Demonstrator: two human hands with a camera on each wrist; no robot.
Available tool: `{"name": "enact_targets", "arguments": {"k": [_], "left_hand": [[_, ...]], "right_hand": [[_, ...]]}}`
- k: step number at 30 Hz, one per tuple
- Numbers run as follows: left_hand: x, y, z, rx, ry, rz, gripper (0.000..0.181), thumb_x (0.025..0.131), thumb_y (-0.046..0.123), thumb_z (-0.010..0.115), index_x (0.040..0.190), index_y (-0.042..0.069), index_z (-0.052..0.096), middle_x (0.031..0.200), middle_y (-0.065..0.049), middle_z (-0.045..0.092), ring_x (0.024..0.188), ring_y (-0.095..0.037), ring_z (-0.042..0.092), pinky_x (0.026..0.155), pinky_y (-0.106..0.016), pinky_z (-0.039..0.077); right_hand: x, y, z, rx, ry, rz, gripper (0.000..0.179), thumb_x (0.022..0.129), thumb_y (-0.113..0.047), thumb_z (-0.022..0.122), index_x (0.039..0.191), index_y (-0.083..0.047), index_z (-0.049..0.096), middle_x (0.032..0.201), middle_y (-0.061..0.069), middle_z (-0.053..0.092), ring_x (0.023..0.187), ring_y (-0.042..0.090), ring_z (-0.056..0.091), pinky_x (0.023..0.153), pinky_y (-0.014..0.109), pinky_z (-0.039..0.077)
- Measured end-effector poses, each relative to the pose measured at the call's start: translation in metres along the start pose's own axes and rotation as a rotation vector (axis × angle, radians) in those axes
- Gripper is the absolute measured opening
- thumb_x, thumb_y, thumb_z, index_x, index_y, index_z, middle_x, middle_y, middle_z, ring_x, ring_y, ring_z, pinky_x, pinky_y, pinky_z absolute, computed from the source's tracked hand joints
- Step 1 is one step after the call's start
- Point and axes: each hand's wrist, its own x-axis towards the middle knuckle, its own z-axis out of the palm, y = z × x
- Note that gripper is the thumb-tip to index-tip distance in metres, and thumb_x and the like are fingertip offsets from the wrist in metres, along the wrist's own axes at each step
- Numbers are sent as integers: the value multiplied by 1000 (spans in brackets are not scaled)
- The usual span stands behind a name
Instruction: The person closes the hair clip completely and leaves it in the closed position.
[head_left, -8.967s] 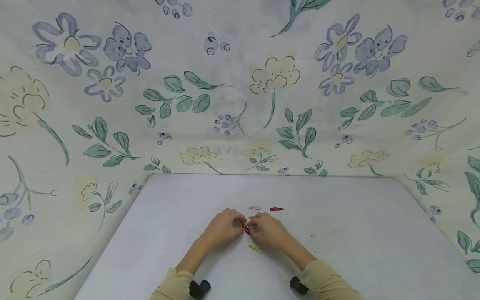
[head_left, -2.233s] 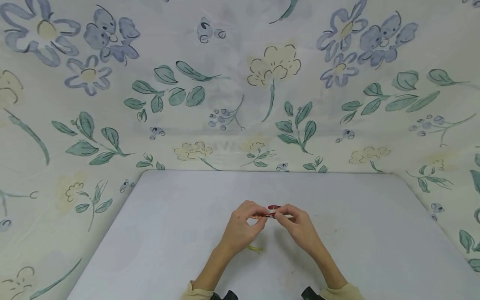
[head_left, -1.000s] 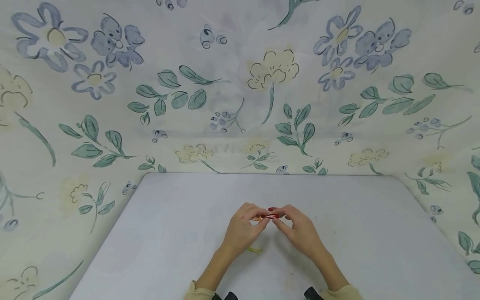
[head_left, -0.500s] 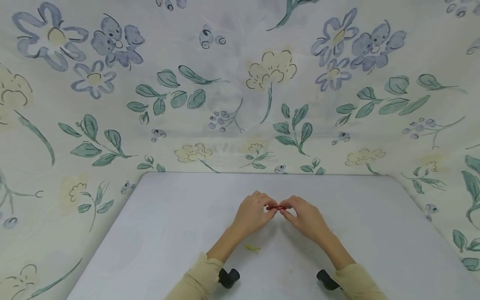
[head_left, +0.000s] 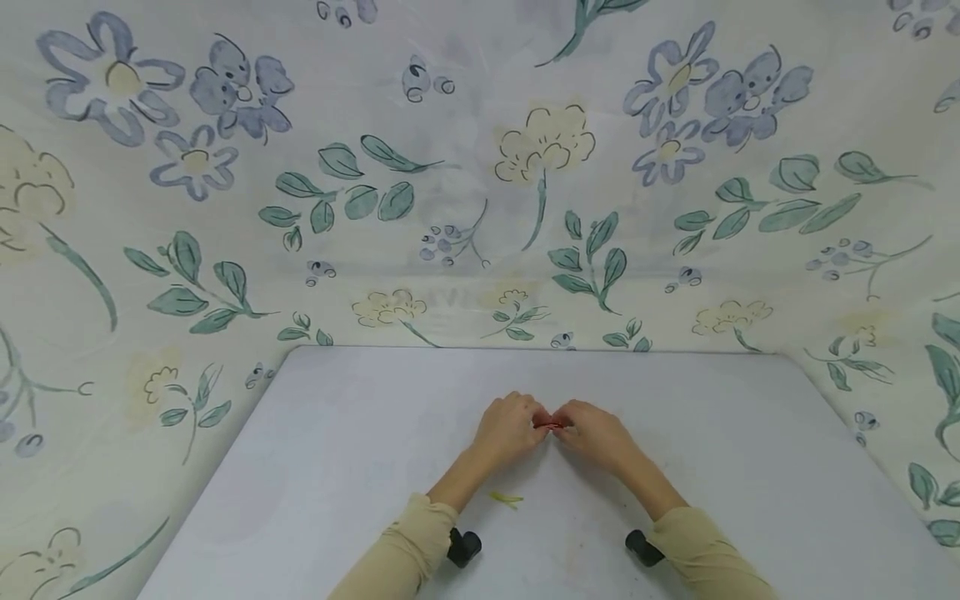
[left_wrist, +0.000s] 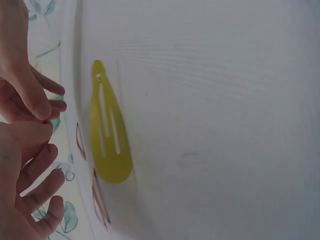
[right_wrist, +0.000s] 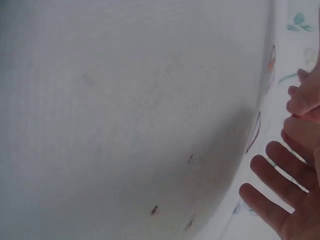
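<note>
In the head view, my left hand [head_left: 512, 427] and right hand [head_left: 600, 429] meet over the middle of the white table. Between their fingertips they pinch a small red snap hair clip [head_left: 552, 426], mostly covered by fingers. Both wrist views show thumb and fingertips of the two hands together, the clip itself almost hidden there. Nearer my body lies a yellow-green snap hair clip [head_left: 507, 499], sprung apart; the left wrist view shows this yellow clip [left_wrist: 111, 150] large, with its slots.
Beyond it in the left wrist view, an orange-brown clip [left_wrist: 100, 202] and another thin dark clip [left_wrist: 80, 142] lie near the table's far edge. The right wrist view has a reddish clip [right_wrist: 254, 132] by that edge. A flowered cloth [head_left: 480, 208] rises behind the table [head_left: 337, 433].
From gripping the red clip further left, both hands have moved right, keeping it pinched between them, then dipped slightly toward the table. The yellow clip stays put.
</note>
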Motion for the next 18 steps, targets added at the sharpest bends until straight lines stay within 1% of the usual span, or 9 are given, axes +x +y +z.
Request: {"name": "enact_targets", "arguments": {"k": [3,6,9,10,13,16,18], "left_hand": [[1,1,5,4,-21,-33,10,87,26,75,91,18,78,81,7,66,81,-14,58,70,-31,46],[2,0,11,1,-30,-58,9,86,27,76,89,18,77,81,7,66,80,-14,57,69,-30,42],[2,-1,14,11,-29,-64,9,85,27,76,87,18,76,80,7,66,78,-13,56,67,-30,40],[3,-1,15,15,-31,-65,9,85,27,76,86,18,76,79,7,66,78,-13,56,67,-30,40],[4,-2,17,36,-34,-61,9,84,27,77,84,18,75,79,6,66,77,-14,57,67,-30,40],[4,-3,18,57,-48,-65,8,83,26,77,80,19,74,78,6,66,77,-14,58,66,-30,40],[4,-3,19,76,-51,-67,9,82,26,77,79,19,74,77,6,66,77,-15,59,66,-31,41]], "right_hand": [[3,0,4,-9,-26,21,12,88,-12,73,100,-11,73,92,-3,67,91,18,65,83,39,54],[6,-1,7,-29,-27,16,11,88,-10,72,98,-8,74,88,-2,65,87,18,63,80,39,53],[5,-1,9,-48,-5,-19,10,86,-8,73,95,-5,73,84,0,62,84,20,60,75,39,53],[4,-1,8,-65,14,-46,8,85,-8,73,92,-5,73,82,-1,61,82,19,58,72,38,52],[2,-2,8,-85,44,-83,7,83,-8,75,87,-5,71,80,0,59,80,19,56,68,37,51],[3,-2,9,-96,47,-75,5,82,-8,75,84,-6,70,79,0,58,80,19,56,70,37,51],[5,-1,11,-101,31,-45,5,83,-8,76,83,-7,70,79,0,58,81,19,55,72,38,51]]}}
